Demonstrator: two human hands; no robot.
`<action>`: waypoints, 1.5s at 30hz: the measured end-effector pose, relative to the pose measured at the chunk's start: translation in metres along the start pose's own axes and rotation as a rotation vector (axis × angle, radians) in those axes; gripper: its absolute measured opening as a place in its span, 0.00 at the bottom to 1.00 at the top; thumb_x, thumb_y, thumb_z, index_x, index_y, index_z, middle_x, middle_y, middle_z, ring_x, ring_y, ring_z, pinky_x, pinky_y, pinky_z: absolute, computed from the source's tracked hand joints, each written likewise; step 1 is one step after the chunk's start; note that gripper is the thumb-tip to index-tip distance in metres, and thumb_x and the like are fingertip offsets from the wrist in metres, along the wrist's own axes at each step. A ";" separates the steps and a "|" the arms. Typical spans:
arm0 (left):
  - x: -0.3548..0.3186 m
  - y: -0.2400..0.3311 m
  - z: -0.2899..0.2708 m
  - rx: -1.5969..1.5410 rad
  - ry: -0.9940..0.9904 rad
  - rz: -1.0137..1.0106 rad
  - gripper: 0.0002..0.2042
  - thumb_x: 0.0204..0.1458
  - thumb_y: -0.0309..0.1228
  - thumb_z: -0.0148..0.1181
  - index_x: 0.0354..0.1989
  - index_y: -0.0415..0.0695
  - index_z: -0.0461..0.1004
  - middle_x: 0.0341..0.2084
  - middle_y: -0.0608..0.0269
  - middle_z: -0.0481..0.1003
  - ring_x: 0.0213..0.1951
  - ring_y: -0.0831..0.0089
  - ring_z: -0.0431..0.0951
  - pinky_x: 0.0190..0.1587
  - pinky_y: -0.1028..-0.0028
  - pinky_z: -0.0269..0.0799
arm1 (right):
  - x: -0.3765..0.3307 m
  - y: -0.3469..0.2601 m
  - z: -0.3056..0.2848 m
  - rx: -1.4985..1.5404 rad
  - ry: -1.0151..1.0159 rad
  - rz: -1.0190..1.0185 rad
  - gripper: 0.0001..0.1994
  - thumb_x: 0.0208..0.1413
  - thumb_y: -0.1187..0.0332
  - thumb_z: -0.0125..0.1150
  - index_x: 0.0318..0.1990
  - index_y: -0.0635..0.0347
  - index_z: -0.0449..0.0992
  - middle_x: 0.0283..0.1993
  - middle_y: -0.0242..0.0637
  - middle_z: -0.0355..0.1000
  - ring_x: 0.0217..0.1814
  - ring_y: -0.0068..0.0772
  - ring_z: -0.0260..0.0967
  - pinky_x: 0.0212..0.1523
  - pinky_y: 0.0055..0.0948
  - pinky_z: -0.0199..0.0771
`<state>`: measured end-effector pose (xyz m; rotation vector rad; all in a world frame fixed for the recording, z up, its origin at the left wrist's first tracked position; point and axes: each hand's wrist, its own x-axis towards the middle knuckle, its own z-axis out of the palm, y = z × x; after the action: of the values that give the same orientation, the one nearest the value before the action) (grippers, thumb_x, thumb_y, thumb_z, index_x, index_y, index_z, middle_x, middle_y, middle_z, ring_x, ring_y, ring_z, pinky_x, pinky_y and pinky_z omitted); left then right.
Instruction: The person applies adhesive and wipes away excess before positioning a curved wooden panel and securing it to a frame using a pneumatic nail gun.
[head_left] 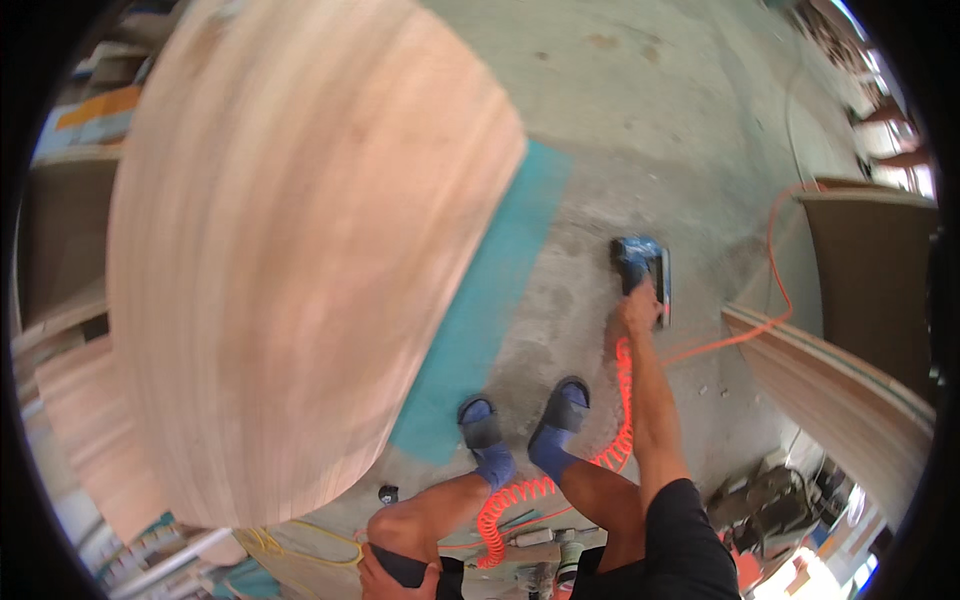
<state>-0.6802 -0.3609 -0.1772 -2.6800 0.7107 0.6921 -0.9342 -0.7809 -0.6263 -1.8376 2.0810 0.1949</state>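
My right hand (641, 308) is closed round the grip of a blue and black air nail gun (640, 262), held out over the concrete floor to the right of my feet. Whether the tool touches the floor I cannot tell. A coiled orange air hose (625, 400) runs from near that hand back toward my legs. Low in the view, my left hand (398, 585) is beside my left knee, its fingers curved round a dark shape (398, 566) that I cannot make out. A large curved plywood panel (300, 250) fills the left side, blurred, with a teal strip (480, 310) along its right edge.
A stack of curved wooden sheets (840, 390) and a dark panel (870, 270) stand at the right. A straight orange hose (778, 250) crosses there. Yellow cord (265, 543) lies at lower left. Tools, including a white tube (532, 538), lie by my legs.
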 end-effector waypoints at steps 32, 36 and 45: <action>-0.421 -0.107 0.228 -1.348 -0.425 -0.952 0.30 0.51 0.56 0.56 0.42 0.36 0.81 0.44 0.38 0.78 0.50 0.44 0.78 0.53 0.54 0.73 | -0.297 -0.219 -0.749 0.946 -0.425 -0.644 0.18 0.50 0.50 0.68 0.37 0.54 0.75 0.38 0.28 0.73 0.42 0.29 0.69 0.39 0.32 0.71; -0.426 -0.118 0.283 -1.397 -0.345 -0.941 0.30 0.51 0.57 0.56 0.40 0.36 0.82 0.46 0.40 0.78 0.50 0.44 0.79 0.53 0.54 0.74 | -0.389 -0.319 -0.780 0.995 -0.510 -0.584 0.15 0.54 0.53 0.67 0.35 0.53 0.74 0.35 0.29 0.71 0.38 0.28 0.68 0.39 0.31 0.70; -0.425 -0.197 0.299 -1.327 -0.084 -0.738 0.19 0.55 0.46 0.54 0.40 0.44 0.82 0.40 0.46 0.81 0.43 0.47 0.82 0.48 0.56 0.77 | -0.794 -0.327 -0.515 0.386 -1.107 -0.855 0.14 0.54 0.53 0.67 0.35 0.53 0.74 0.34 0.29 0.71 0.38 0.28 0.68 0.39 0.31 0.70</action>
<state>-1.0142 0.0835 -0.1828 -3.4757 -1.1781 1.2953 -0.6292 -0.2609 0.1734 -1.6086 0.4966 0.4111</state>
